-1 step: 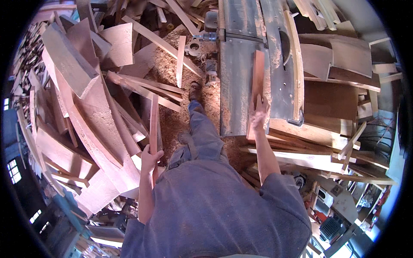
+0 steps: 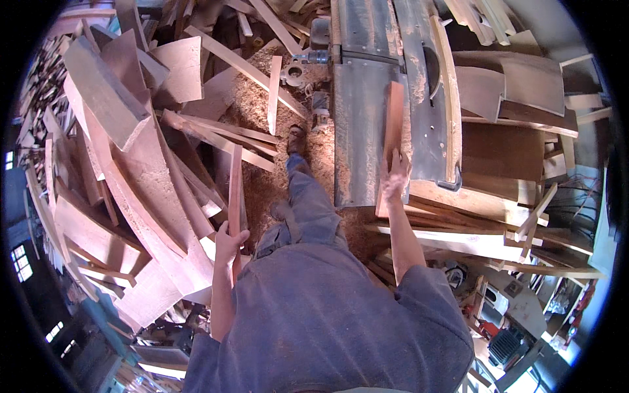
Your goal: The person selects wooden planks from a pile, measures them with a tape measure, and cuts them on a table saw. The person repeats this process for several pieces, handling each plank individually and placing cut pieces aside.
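My left hand [image 2: 230, 242] is closed around a narrow reddish wooden strip [image 2: 234, 190], which rises upright on my left. On the right, my right hand [image 2: 394, 177] rests over a second reddish wooden strip [image 2: 394, 114], its thumb and fingers gripping the near part. That strip lies lengthwise on the grey metal table of a woodworking machine [image 2: 357, 137], its near end just past the table's front edge. Wood shavings cling to the metal surface beside it.
Large curved boards [image 2: 147, 177] are heaped on my left. Loose slats [image 2: 229, 134] lie across shavings [image 2: 262, 98] on the floor ahead. Right of the machine stand stacked panels [image 2: 534, 78] and planks [image 2: 472, 242]. A motor [image 2: 504, 347] sits at the lower right.
The strip under my right hand has slid slightly toward me, and that hand has shifted a little with it. My left hand looks unmoved.
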Demonstrator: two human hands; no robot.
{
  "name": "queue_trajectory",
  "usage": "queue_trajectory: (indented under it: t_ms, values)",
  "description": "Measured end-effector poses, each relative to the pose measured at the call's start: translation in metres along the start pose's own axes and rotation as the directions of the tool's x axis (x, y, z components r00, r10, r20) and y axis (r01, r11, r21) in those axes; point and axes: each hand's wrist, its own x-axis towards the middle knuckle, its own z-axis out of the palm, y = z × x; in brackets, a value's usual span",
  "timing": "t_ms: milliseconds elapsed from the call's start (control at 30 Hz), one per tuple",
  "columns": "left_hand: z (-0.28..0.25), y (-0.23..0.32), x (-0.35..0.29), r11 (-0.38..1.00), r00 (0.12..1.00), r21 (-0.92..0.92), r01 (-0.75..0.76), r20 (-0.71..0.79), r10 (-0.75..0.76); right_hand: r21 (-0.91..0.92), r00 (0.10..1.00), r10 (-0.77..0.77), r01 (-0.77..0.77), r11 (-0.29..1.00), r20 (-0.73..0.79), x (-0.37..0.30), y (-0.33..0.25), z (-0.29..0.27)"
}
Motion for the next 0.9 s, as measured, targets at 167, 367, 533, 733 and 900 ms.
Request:
queue_trajectory:
  t_ms: [167, 367, 533, 733, 900]
  values:
    - [-0.003, 0.013, -0.009, 0.999, 0.999, 0.033, -0.021, 0.036, 0.020, 0.839, 0.884, 0.419, -0.380, 0.390, 0.206, -0.050, 0.037, 0.002]
    - [-0.013, 0.004, -0.006, 0.995, 0.996, 0.047, -0.086, 0.007, 0.085, 0.593, 0.578, 0.139, -0.796, -0.124, 0.804, -0.054, 0.008, 0.034]
    - [-0.021, -0.005, -0.013, 0.993, 0.992, 0.012, -0.120, -0.042, 0.120, 0.855, 0.839, 0.167, -0.515, -0.064, 0.518, -0.014, -0.035, 0.019]
    - [-0.029, -0.034, -0.009, 1.000, 0.998, 0.015, -0.022, -0.051, 0.023, 0.083, 0.997, -0.069, 0.073, 0.994, -0.046, 0.042, -0.006, -0.010]
    - [-0.023, -0.034, -0.011, 0.999, 0.999, -0.032, -0.019, -0.029, 0.018, -0.165, 0.981, -0.076, 0.106, 0.981, 0.181, 0.021, 0.029, 0.018]
